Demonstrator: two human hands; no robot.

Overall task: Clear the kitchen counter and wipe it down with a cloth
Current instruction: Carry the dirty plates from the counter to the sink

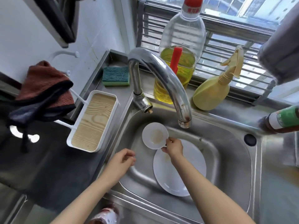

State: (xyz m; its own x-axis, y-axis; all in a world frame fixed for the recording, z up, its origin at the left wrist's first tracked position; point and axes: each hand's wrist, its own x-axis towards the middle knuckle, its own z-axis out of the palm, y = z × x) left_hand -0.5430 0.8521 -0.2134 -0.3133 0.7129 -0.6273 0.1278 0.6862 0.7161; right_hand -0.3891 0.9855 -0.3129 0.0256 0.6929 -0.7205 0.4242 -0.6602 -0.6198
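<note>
My left hand [120, 164] hovers at the sink [229, 159] rim, fingers loosely curled on nothing. My right hand [174, 147] pinches a small stained cup [154, 135] by its handle, above a white plate [178, 172] lying in the basin. Farther left, a brown cloth [43, 88] hangs over the dark bench [48, 167].

Chrome faucet [160, 75] (window [226, 21] behind)
</note>
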